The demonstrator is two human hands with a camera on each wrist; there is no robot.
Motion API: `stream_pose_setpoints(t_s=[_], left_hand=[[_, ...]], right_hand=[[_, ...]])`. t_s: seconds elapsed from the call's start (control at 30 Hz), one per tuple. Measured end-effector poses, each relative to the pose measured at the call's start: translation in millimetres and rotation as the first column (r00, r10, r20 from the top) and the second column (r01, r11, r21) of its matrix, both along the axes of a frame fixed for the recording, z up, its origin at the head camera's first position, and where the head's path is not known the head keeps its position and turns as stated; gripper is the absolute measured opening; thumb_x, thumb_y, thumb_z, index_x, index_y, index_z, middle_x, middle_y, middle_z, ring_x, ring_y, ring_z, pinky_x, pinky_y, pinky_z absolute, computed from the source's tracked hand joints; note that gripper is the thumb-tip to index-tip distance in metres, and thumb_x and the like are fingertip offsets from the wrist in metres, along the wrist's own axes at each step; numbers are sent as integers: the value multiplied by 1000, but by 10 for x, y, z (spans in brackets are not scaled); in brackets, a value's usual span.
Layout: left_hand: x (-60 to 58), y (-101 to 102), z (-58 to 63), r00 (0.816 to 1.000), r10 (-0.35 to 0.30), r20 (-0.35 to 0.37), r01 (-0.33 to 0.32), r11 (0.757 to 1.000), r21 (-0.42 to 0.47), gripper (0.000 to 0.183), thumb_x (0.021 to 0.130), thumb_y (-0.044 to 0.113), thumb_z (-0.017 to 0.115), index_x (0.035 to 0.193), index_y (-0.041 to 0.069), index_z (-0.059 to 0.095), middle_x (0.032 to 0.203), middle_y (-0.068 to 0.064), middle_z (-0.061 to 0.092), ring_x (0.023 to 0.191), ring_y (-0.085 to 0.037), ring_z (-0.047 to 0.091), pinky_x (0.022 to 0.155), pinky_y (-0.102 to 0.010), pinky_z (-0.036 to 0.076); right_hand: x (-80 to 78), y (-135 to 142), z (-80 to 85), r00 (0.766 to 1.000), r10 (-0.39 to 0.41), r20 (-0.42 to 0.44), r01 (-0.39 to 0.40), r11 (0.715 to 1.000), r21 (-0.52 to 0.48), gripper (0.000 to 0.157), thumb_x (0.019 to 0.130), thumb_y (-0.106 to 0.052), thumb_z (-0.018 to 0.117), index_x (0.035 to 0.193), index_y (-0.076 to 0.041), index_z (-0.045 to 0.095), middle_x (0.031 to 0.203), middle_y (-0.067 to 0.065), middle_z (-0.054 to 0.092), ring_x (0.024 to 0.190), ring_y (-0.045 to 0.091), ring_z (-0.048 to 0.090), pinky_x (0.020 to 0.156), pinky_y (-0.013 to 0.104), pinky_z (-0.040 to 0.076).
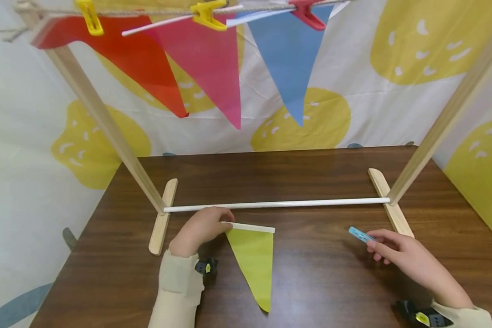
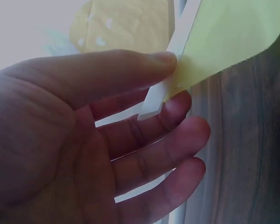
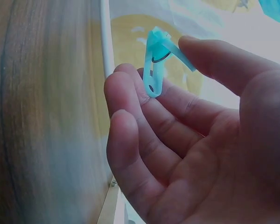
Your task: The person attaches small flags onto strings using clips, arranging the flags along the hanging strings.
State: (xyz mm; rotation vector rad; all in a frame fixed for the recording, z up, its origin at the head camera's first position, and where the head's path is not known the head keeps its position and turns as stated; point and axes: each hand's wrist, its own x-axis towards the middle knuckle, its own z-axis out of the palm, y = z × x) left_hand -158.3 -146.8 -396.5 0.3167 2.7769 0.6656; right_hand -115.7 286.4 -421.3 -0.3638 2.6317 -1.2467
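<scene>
My left hand [image 1: 202,230] pinches one end of the white strip along the top of a yellow-green pennant [image 1: 254,259]. In the left wrist view the thumb presses the strip against the index finger, and the pennant [image 2: 228,37] stretches away to the upper right. The pennant's point hangs toward me over the tabletop. At the right, my right hand [image 1: 406,255] holds a light blue clothespin [image 1: 361,234] between thumb and fingers. Up close in the right wrist view, the clothespin [image 3: 154,60] shows its wire spring, with thumb and fingers on its two handles.
A wooden stand with a left post [image 1: 106,123], a right post [image 1: 447,109] and a white crossbar [image 1: 291,204] rises over the brown table [image 1: 320,282]. From its rope hang red [image 1: 143,64], pink [image 1: 213,64] and blue pennants [image 1: 291,59], with yellow [image 1: 209,16] and red clothespins [image 1: 309,12].
</scene>
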Motion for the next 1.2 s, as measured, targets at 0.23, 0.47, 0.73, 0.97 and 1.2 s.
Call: stream_pose_setpoints(t_s=[0.23, 0.47, 0.73, 0.97, 1.2], left_hand=[[2, 7, 30, 1000, -5, -11, 5, 1000, 13, 13, 89, 24, 59, 98, 18, 65, 96, 3, 64, 87, -14, 57, 79, -36, 46], [-16, 10, 35, 1000, -1, -11, 1, 1000, -9, 8, 90, 22, 57, 91, 20, 65, 92, 6, 63, 82, -12, 54, 77, -33, 45], [10, 11, 64, 999, 27, -34, -26, 1000, 7, 4, 92, 19, 55, 90, 19, 59, 86, 4, 60, 72, -14, 50, 65, -30, 41], [9, 12, 29, 999, 23, -24, -22, 998, 57, 3, 91, 20, 56, 91, 19, 59, 90, 4, 62, 76, -13, 52, 66, -29, 43], [-18, 34, 52, 993, 28, -113, -14, 993, 117, 4, 89, 21, 60, 90, 19, 63, 88, 5, 60, 78, -11, 54, 70, -29, 45]], right_hand=[[9, -6, 26, 1000, 5, -6, -5, 1000, -12, 28, 95, -18, 50, 115, 2, 55, 79, 4, 64, 67, 11, 58, 58, 25, 49], [7, 7, 15, 1000, 3, -5, -3, 1000, -15, 29, 95, -19, 50, 115, 1, 55, 79, 5, 64, 67, 11, 59, 58, 26, 49], [7, -3, 36, 1000, -9, 16, 9, 1000, -7, 31, 95, -24, 50, 114, 0, 55, 80, 6, 64, 69, 10, 59, 59, 26, 50], [10, 4, 8, 1000, -7, 7, 7, 1000, 9, 30, 95, -21, 50, 116, 0, 55, 79, 4, 64, 67, 9, 58, 57, 25, 49], [-6, 7, -7, 1000, -5, 31, 4, 1000, 22, 31, 95, -22, 49, 117, 0, 54, 80, 4, 64, 67, 9, 58, 57, 26, 49]])
